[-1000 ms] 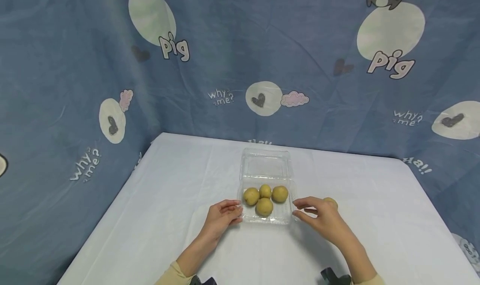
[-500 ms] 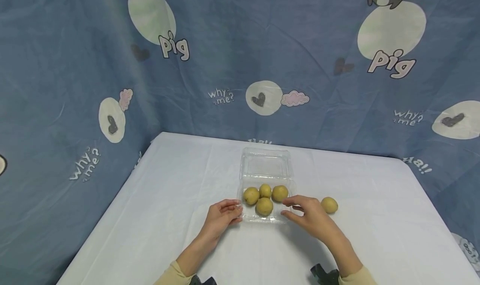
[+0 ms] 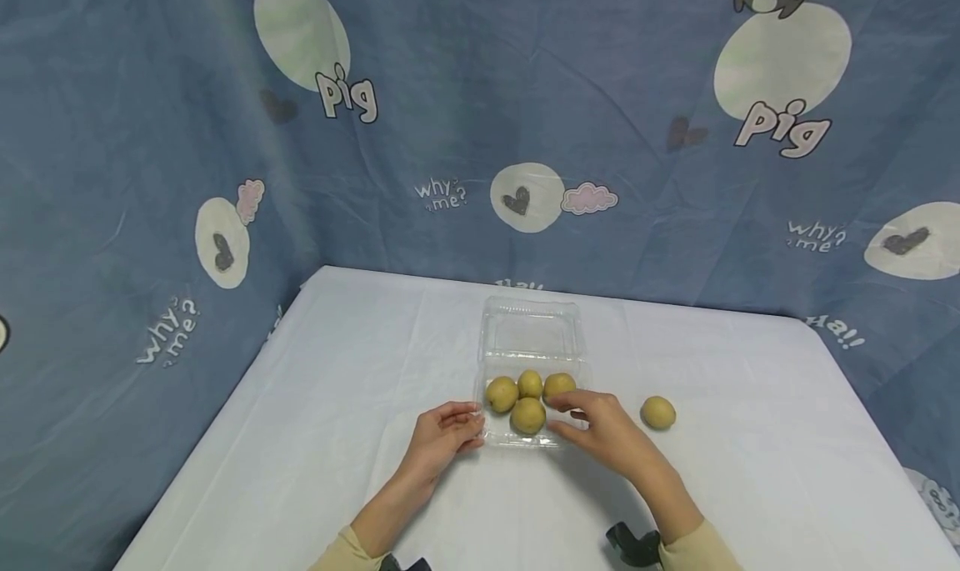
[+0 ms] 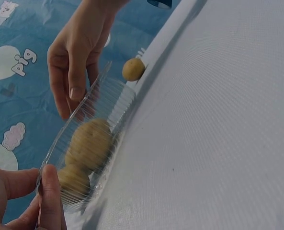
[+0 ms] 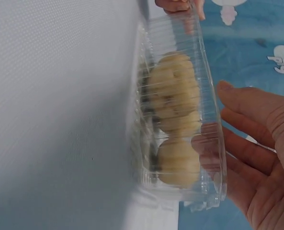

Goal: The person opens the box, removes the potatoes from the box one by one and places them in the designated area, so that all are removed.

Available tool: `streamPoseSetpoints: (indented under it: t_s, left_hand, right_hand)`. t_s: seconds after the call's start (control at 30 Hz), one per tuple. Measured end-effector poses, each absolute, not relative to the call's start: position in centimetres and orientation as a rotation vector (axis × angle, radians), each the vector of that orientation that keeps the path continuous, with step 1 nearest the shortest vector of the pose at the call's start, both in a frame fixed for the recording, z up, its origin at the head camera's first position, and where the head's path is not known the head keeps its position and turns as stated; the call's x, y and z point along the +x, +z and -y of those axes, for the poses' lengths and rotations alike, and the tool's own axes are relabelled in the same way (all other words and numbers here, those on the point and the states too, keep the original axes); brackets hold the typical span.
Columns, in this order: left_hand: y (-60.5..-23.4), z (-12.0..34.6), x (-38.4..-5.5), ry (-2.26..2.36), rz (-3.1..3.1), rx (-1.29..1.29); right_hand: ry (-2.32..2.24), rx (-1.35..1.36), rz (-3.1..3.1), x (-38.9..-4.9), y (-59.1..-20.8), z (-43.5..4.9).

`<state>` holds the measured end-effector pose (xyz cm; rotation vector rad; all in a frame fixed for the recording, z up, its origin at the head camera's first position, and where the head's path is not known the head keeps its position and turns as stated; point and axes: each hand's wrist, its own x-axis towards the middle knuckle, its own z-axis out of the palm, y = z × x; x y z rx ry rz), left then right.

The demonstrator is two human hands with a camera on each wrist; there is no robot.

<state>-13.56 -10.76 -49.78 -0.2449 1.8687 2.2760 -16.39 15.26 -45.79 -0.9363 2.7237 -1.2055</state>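
Observation:
A clear plastic clamshell container (image 3: 517, 441) stands on the table with its lid (image 3: 532, 328) folded back. Several round yellow potato-like things (image 3: 528, 416) sit together inside. My left hand (image 3: 441, 439) pinches the container's left rim between thumb and fingers, as the left wrist view shows. Over the right side of the container is my right hand (image 3: 609, 438), thumb and fingers apart, nothing between them. In the right wrist view its fingertips reach past the rim, close to a yellow potato-like thing (image 5: 178, 163) behind the clear wall.
One more yellow potato-like thing (image 3: 657, 413) lies loose on the white tablecloth (image 3: 750, 438), to the right of the container. A blue patterned curtain (image 3: 420, 96) hangs behind the table and along its left side.
My right hand has moved left, from the container's right edge to over its inside, uncovering the loose yellow thing. My left hand has stayed at the left rim.

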Motion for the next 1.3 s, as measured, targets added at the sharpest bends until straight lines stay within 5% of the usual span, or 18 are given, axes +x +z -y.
streamPoseSetpoints:
  t_s: [1.3]
  left_hand:
    - [-49.4,10.6,-13.4,2.311,-1.833,-0.232]
  right_hand:
    - [-0.990,-0.875,-2.763,-17.9,-46.4,-12.9]
